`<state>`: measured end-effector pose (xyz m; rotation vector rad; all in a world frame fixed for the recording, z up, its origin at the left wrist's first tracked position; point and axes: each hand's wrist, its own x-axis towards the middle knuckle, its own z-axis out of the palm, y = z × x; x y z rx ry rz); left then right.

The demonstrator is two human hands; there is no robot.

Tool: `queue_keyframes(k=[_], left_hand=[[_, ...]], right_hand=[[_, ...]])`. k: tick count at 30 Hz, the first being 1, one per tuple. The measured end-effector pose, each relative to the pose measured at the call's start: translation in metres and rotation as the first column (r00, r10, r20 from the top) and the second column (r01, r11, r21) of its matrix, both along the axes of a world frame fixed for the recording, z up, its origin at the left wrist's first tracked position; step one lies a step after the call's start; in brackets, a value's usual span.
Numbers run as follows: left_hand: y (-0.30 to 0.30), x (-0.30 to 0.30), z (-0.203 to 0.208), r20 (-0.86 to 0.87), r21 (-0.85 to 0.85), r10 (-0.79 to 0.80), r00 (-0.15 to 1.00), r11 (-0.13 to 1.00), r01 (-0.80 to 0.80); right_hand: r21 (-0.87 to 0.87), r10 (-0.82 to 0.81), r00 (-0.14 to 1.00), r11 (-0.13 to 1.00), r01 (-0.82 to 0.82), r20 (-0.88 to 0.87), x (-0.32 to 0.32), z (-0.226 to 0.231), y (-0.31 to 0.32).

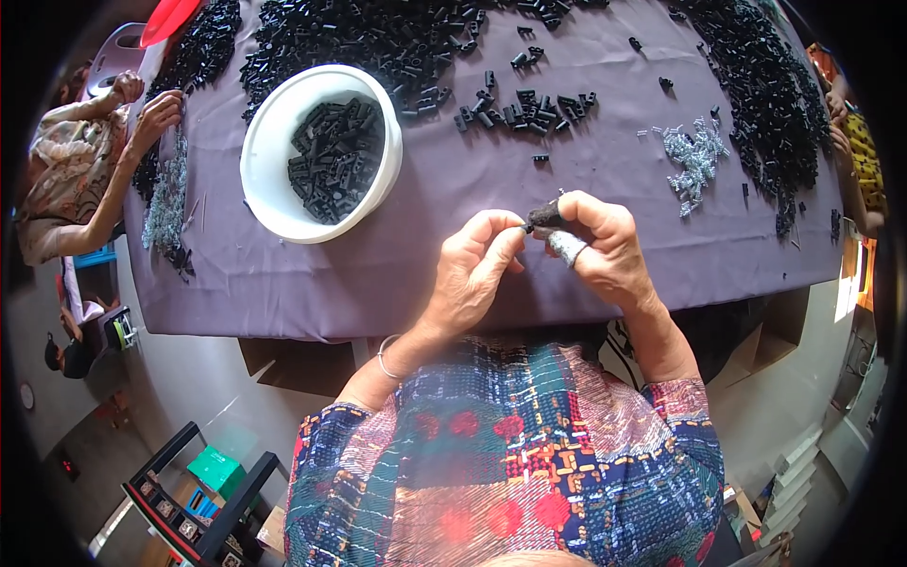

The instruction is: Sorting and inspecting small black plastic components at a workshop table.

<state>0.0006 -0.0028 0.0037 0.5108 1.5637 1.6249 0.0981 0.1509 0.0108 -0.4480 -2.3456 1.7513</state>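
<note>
Small black part (543, 216) pinched in right hand (605, 250) between thumb and forefinger, held above near edge of table (425, 274), about mid-width. Right forefinger wrapped in grey tape (567, 248); other fingers curled under. Left hand (472, 274) just beside it on the left, thumb and forefinger tips pressed together on a tiny piece at the part's left end, too small to tell what; remaining fingers loosely bent. Hands nearly touching at the part. Silver bangle (383, 357) on left wrist. Purple cloth (605, 170) over whole table. White bowl (321, 151) left of centre, partly filled with black parts, well apart from hands. Small cluster of black parts (524, 109) beyond hands toward far edge. Big heap of black parts (378, 38) along far edge, another heap (765, 104) down right edge. Little pile of silver springs (694, 156) right of hands, near right heap. More springs (168, 203) at left edge. Second person (76, 161) at left edge, hands (151, 104) raised at far-left corner. Red lid (170, 17) at far-left corner. Third person's arm (850, 151) at right edge, mostly cut off. Patterned blouse (510, 454) below near edge. Dark shelf rack (189, 501) on floor, lower left.
</note>
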Motion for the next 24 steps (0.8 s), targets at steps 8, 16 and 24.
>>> queue_keyframes(k=[8, 16, 24], left_hand=[[-0.001, 0.002, -0.005, 0.039, 0.022, 0.036, 0.999, 0.999, -0.037], [-0.003, -0.005, -0.001, 0.007, -0.068, -0.092, 0.996, 0.993, 0.092], [-0.006, -0.006, 0.006, -0.026, -0.055, -0.091, 0.996, 0.995, 0.089]], right_hand=[[-0.482, -0.152, 0.987, 0.861, 0.161, 0.058, 0.004, -0.013, -0.011], [-0.225, -0.022, 0.998, 0.974, 0.009, -0.059, 0.001, -0.001, -0.001], [-0.136, 0.043, 0.994, 0.989, -0.056, -0.097, 0.002, -0.004, 0.005]])
